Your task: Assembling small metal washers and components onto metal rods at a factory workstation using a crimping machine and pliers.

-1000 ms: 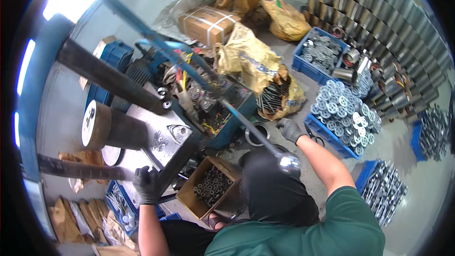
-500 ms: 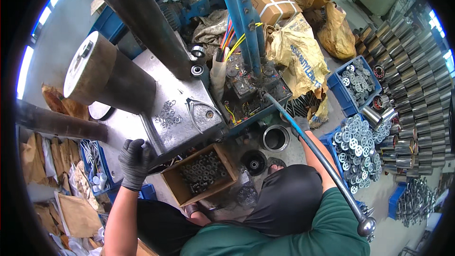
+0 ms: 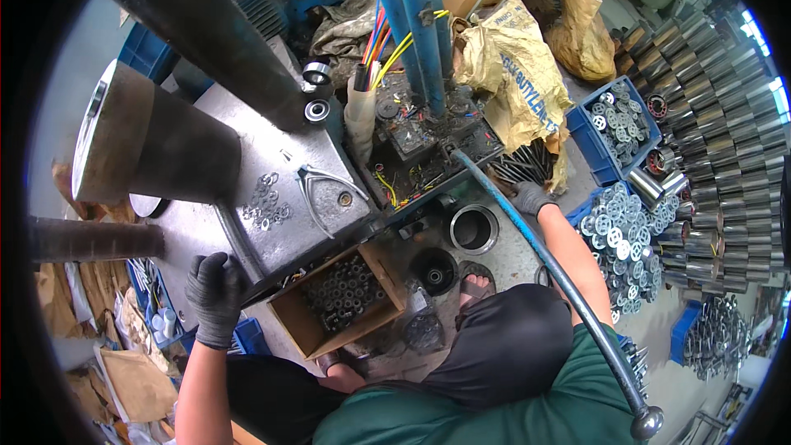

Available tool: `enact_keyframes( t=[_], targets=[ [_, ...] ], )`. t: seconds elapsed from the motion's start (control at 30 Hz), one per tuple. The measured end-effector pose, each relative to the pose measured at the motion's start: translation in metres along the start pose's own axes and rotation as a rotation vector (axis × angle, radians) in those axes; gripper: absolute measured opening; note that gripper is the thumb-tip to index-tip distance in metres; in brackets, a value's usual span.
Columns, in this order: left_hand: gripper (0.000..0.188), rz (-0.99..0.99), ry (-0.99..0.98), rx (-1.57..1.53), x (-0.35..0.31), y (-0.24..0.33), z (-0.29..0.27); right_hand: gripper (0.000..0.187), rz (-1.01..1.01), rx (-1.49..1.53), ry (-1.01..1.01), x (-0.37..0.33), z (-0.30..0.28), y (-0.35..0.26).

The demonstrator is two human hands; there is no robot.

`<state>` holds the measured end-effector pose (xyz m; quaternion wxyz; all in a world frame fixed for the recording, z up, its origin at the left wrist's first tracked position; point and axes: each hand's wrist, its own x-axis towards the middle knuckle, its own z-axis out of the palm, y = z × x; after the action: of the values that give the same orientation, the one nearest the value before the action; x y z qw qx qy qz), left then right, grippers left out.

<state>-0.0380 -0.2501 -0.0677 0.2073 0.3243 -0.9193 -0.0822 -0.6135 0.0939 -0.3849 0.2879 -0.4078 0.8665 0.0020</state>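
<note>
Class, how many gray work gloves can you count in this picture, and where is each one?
2. One is on the left hand, near the metal worktable; the other is on the right hand, beside the metal rods. More could be hidden.

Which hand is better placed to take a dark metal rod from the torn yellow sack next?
Probably the grey-gloved right hand: it is close by the rods at the sack's opening, while the grey-gloved left hand is across by the grey metal table.

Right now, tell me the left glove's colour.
The left glove is dark grey, best in the head view.
</note>
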Motion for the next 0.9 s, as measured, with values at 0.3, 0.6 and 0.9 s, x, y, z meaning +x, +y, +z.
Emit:
enact_keyframes(
  t=[0.3,0.6,0.9],
  targets=[
    [0.024,-0.016,0.022,0.002,-0.001,0.000,-0.003,0.079,0.230,-0.056,0.204,0.021,-0.042,-0.028],
    [0.024,0.020,0.030,-0.010,0.009,0.013,-0.002,0.127,0.369,-0.298,0.096,0.014,-0.025,-0.037],
    [0.023,-0.002,0.011,-0.039,0.012,0.015,0.008,0.095,0.322,-0.242,0.442,0.052,0.033,0.045]
  ],
)
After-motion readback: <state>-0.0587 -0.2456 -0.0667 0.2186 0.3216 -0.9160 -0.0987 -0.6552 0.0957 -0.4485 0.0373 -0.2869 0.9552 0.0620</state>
